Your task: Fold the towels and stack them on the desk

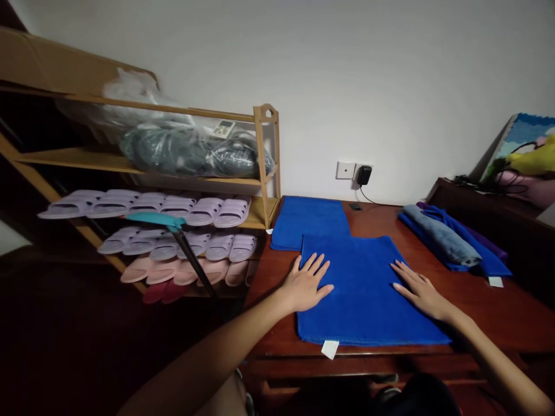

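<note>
A blue towel (359,289) lies flat near the front edge of the brown wooden table, its white tag (330,349) hanging at the front. My left hand (304,283) rests palm down on its left side, fingers spread. On the right side my right hand (420,289) lies flat with fingers stretched out, touching the cloth near its edge. Neither hand grips anything. Behind it, a second blue towel (310,219) is laid flat against the wall, partly covered by the nearer one.
Rolled and folded towels (446,237) lie at the table's right. A black plug adapter (363,174) sits in the wall socket, its cable running down to the table (485,312). Left stands a wooden shoe rack (265,167) with several slippers (232,212) and a turquoise-topped pole (156,219).
</note>
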Demonstrator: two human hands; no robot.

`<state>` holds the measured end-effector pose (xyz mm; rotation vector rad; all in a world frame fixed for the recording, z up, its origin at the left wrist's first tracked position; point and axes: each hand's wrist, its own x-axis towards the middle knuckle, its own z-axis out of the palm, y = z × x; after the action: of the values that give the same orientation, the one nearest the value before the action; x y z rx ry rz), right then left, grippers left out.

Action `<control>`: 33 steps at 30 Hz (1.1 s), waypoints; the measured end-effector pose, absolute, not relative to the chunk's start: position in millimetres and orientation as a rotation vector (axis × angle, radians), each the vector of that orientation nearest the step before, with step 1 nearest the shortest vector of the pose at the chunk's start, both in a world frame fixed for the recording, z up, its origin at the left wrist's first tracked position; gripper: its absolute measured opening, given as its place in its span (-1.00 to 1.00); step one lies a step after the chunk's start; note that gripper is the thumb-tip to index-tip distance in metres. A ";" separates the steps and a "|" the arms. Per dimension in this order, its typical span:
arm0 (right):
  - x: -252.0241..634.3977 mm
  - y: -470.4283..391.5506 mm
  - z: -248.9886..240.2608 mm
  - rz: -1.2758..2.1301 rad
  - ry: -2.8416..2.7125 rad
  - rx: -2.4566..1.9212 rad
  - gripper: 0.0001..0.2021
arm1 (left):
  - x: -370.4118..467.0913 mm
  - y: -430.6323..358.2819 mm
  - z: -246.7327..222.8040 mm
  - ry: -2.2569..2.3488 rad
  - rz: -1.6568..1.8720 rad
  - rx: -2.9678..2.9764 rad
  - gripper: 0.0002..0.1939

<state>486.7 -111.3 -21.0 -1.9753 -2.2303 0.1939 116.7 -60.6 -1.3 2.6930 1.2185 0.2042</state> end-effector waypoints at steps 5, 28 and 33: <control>475.8 -57.8 2.7 0.066 -2.194 -1.929 -0.34 | 115.7 -61.3 -1.3 1.214 0.207 2.720 -0.34; 302.3 -137.4 39.7 -0.129 -2.536 -1.522 -0.51 | 79.4 -56.3 26.8 1.180 0.217 2.429 -0.32; 224.9 -185.3 37.9 0.022 -2.629 -1.459 -0.47 | 40.2 -80.8 21.2 1.322 0.404 2.412 -0.42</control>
<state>224.9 -185.3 37.9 -1.4588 -2.6291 0.0222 40.2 -80.8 21.2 2.4123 1.3221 0.4037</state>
